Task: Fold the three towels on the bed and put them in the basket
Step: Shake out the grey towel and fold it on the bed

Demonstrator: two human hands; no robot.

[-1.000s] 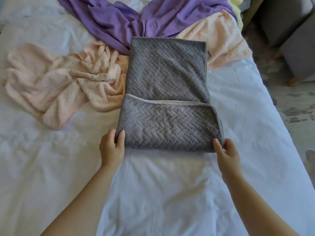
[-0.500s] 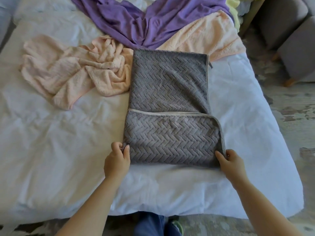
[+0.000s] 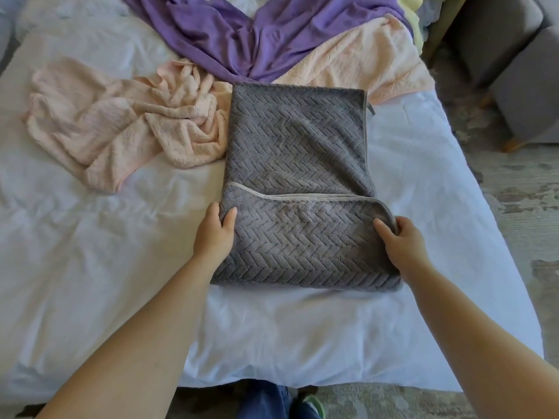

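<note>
Towels on the bed point(image 3: 90, 267): three, being one grey towel point(image 3: 296, 152) and two peach, the crumpled peach towel point(image 3: 121, 131) at left and the flat peach towel point(image 3: 363, 65) at the far right. Other cloths: two, being one purple sheet point(image 3: 257, 34) and one pale yellow cloth point(image 3: 408, 13). Hands: two, left hand point(image 3: 213, 234) and right hand point(image 3: 402, 243); grey upholstered seats point(image 3: 526, 95) beside the bed: two.

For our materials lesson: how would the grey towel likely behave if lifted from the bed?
Probably floppy: the grey towel bends over itself in a soft fold. Likely grippy, not slippery, given its plush herringbone pile.
</note>
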